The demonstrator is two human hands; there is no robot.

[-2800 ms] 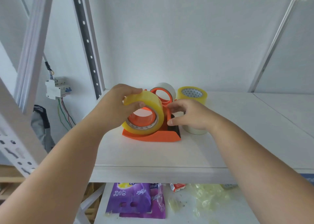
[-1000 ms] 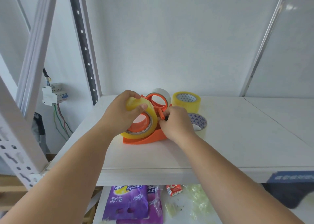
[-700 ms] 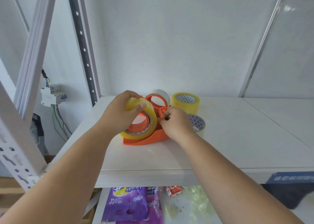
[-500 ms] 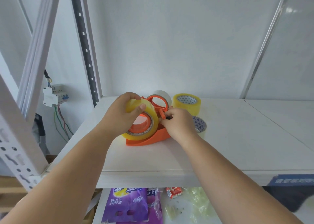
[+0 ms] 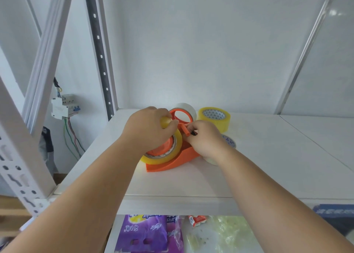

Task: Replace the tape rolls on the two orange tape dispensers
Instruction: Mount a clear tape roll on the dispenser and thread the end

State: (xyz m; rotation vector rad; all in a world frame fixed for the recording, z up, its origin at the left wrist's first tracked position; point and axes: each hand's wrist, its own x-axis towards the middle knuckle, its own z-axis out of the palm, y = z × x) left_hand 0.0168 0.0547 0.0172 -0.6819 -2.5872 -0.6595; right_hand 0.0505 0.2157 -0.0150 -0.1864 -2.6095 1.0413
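1. The left hand [image 5: 151, 130] has its grip closed over the top of the yellow tape roll [image 5: 168, 153], thumb and fingers pinching the rim.
2. The right hand [image 5: 205, 139] has its grip closed at the front of the near orange dispenser [image 5: 172, 161], fingertips pinched by the small orange roller bar [image 5: 184, 131]. Whether they hold a loose tape end I cannot tell; clear tape would barely show.
3. The roll sits upright on the dispenser's orange hub, and the dispenser stands on the white shelf [image 5: 249, 172], near its front left.
4. Judged from this, the roll is seated and the tape end is being threaded toward the cutter.
5. Handling: the roll looks stiff and light, with a smooth outer face, so the rim and side faces are the safest hold. The tape end is thin and sticky and will likely cling to itself; pinch it by its edges.
6. Behind stand a second orange dispenser [image 5: 181, 116] with a white roll [image 5: 186, 108], a yellow spare roll [image 5: 215, 118], and a flat roll [image 5: 229, 141] beside the right wrist.
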